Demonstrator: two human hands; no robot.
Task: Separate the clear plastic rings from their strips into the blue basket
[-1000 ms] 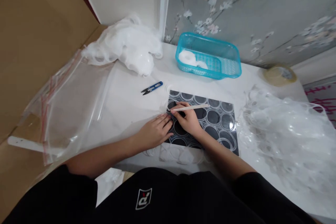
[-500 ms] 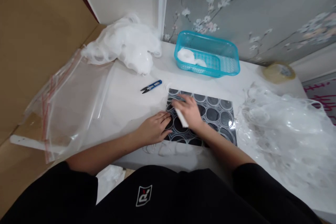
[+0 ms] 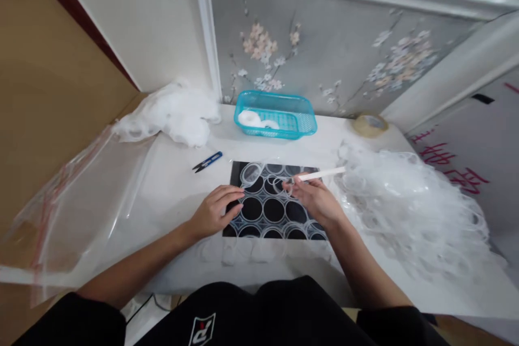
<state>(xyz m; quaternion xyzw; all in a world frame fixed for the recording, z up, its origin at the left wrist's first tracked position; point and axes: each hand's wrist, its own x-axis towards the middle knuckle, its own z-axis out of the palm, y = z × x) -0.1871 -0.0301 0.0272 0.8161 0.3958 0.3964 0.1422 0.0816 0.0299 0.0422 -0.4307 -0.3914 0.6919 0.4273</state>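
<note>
A black sheet (image 3: 274, 208) printed or covered with rows of clear rings lies flat on the white table. My left hand (image 3: 214, 210) rests at its left edge, thumb and fingers apart. One clear ring (image 3: 250, 174) stands out just beyond those fingertips; whether they touch it I cannot tell. Over the sheet's right part, my right hand (image 3: 318, 203) is closed on a flat white stick (image 3: 322, 174) pointing right. Thin clear ring pieces (image 3: 279, 185) show at its fingertips. Blue thread snips (image 3: 207, 161) lie beyond my left hand.
A turquoise basket (image 3: 306, 132) with white rolls stands at the back, near a tape roll (image 3: 370, 125). Clear ring scraps (image 3: 405, 211) heap at right. White bundled material (image 3: 174, 113) and clear zip bags (image 3: 93, 200) lie left. Several clear pieces (image 3: 243, 250) lie along the front.
The view has shifted upward. My right hand has moved right from the sheet's middle, and the stick has swung to point right. Clear rings now show raised near both hands.
</note>
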